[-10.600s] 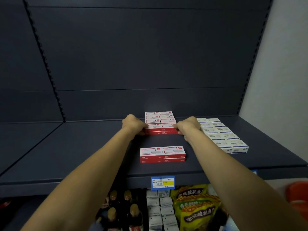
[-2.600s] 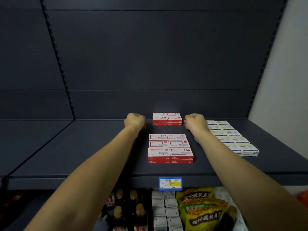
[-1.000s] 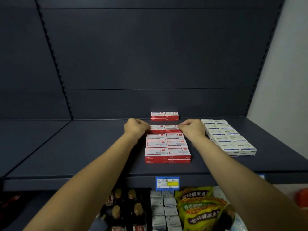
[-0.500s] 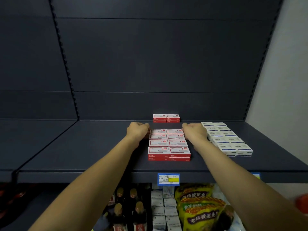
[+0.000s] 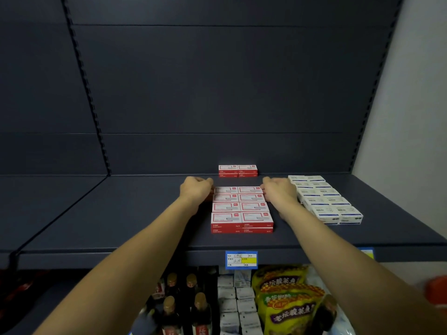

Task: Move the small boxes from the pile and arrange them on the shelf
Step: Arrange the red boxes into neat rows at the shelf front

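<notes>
Dark blue-grey shelving fills the view, its back panel plain and its shelf (image 5: 121, 213) flat and matte. Near the shelf's front edge at centre lies a block of small red boxes (image 5: 242, 209) with white label panels on their lids, set two across and four rows deep, stacked two high at the front row, edges flush. At 12 o'clock from this block, against the back panel and apart from it, sits a small stack of the same red boxes (image 5: 237, 170), two across and two high. At 3 o'clock from the block, a separate double row of white boxes (image 5: 324, 199) with blue trim runs from back to front.

The left hand (image 5: 196, 189) is at the block's rear left corner, fingers curled against the side of the rear row. The right hand (image 5: 278, 191) mirrors it at the rear right corner, fingers curled on that row's end.

At 6 o'clock, a blue and yellow price tag (image 5: 241, 259) hangs on the shelf lip; below it stand brown-capped bottles (image 5: 183, 303), white packets (image 5: 234, 301) and yellow snack bags (image 5: 290, 301).
</notes>
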